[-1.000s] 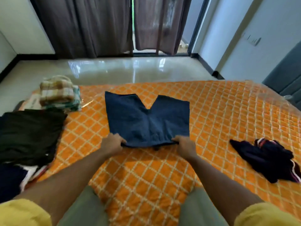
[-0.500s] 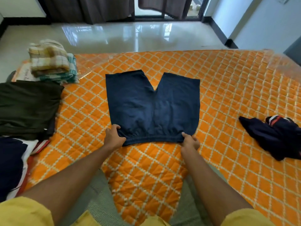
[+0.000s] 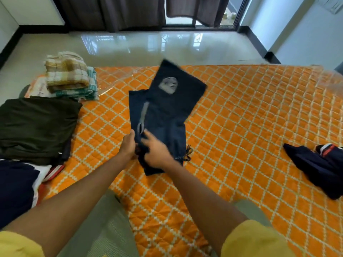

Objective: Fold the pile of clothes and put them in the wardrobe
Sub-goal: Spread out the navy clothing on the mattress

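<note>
**Centre.** Navy shorts (image 3: 167, 112) are doubled lengthwise and lie mid-bed on the orange quilted bed (image 3: 241, 117). The waist end is near the person and the leg ends point far. The upper leg is skewed to the right of the lower one. A drawstring (image 3: 188, 154) trails onto the quilt at the right of the waist.

**Hands.** The left hand (image 3: 128, 145) has its fingers curled round the left edge of the waist end. The right hand (image 3: 156, 154) lies over the waist end, just beside the left hand. It is blurred, so I cannot tell whether it pinches the cloth or rests flat.

**Edges and room.**
- **Far:** the far edge of the bed runs close behind the leg ends. Beyond it a glossy floor (image 3: 148, 45) reaches dark curtains (image 3: 130, 12).
- **Right:** a broad stretch of bare quilt lies right of the shorts. It ends at a crumpled navy garment (image 3: 315, 167) with red-and-white trim.
- **Left:** the strip of quilt is narrower, bounded by a dark folded garment (image 3: 37, 125).
- **Far left corner:** a stack of checked cloths (image 3: 66, 75) sits beyond the dark folded garment.
- **Near left:** navy and white clothes (image 3: 16, 182) lie on the near side of the dark folded garment.
</note>
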